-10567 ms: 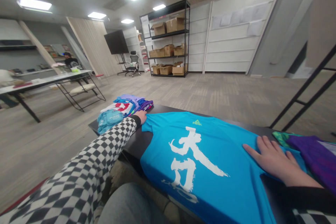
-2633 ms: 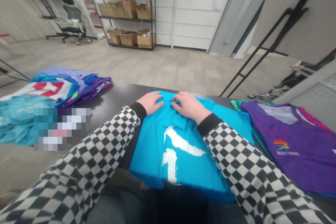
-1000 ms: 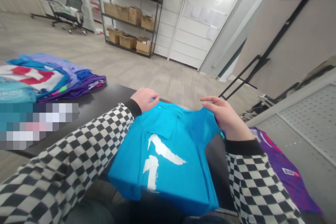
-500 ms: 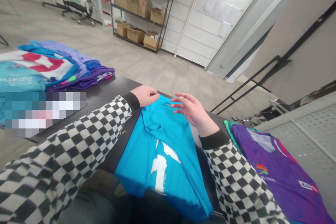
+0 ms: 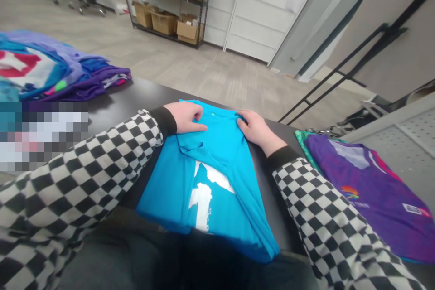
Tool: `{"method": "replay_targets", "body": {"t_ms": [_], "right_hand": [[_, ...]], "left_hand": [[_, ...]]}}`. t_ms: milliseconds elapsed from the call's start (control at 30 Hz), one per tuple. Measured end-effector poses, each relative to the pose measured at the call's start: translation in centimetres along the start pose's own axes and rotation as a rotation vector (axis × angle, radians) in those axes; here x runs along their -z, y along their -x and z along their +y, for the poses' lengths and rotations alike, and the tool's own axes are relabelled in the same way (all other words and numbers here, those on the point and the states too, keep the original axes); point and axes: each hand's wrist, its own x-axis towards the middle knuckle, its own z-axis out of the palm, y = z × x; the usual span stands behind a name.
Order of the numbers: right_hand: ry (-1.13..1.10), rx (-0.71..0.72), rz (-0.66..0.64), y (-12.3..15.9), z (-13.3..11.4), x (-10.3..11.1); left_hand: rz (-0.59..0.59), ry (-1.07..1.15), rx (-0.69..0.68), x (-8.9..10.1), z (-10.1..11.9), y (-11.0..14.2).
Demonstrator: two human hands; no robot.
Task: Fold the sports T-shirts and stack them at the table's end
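Note:
A bright blue shirt with a white print lies partly folded in front of me, its near end hanging over the table edge. At its far left side my left hand rests on the cloth, thumb stretched out and apart from the bent fingers. My right hand is at the far right edge of the shirt, with thumb and fingertips closed on the cloth there. A sleeve-like fold crosses the middle and covers part of the print.
The dark table carries a heap of coloured shirts at left, beside a blurred-out patch. At right lies a purple shirt over a green one, next to a grey perforated panel. Beyond stand shelves with cardboard boxes.
My right hand has come down from above the shirt onto its far right edge. My left thumb has spread away from the fingers. The view has tilted downward.

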Motion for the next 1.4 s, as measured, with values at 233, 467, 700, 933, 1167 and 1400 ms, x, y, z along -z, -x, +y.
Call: {"method": "replay_targets", "body": {"t_ms": [233,467,700,933,1167,1400], "right_hand": [[0.036,-0.167,0.004,0.4,-0.4,0.1],[0.015,-0.155,0.010,-0.1,-1.0,-0.2],[0.027,-0.161,0.008,-0.2,-1.8,-0.4],[0.025,-0.155,0.001,-0.3,-1.9,-0.6],[-0.001,-0.145,0.012,-0.4,-2.3,-0.3],[-0.016,-0.138,0.019,-0.5,-2.1,-0.5]], "left_hand": [[-0.097,0.003,0.041,0.4,-1.2,0.1],[0.130,-0.072,-0.094,2.6,2.1,1.7],[0.116,0.124,-0.514,-0.9,18.8,13.6],[-0.041,-0.120,-0.565,-7.6,24.6,15.3],[0.107,0.367,-0.332,-7.5,22.3,20.4],[0.237,1.467,0.628,-12.4,24.7,24.7]]}}
